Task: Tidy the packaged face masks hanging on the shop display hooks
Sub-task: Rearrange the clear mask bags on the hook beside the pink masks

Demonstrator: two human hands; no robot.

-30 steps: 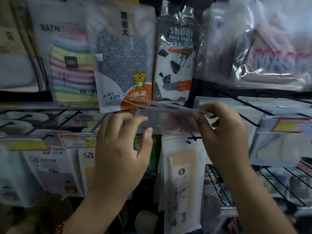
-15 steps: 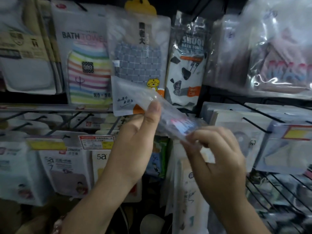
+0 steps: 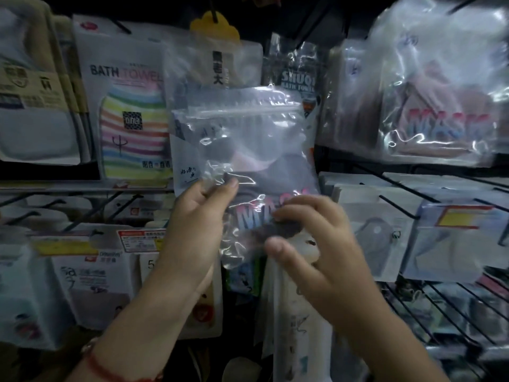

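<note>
Head view: two hands (image 3: 316, 244) hold one mask packet (image 3: 248, 150) upright.

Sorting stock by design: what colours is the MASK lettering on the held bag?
Pink fading to light blue on the mask bag, head view.

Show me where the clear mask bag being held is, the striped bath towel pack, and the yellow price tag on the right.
clear mask bag (image 3: 248, 139), head view, on its see-through upper half.
striped bath towel pack (image 3: 132, 144), head view, on the rainbow stripes.
yellow price tag (image 3: 460, 217), head view, on its yellow middle.
</note>
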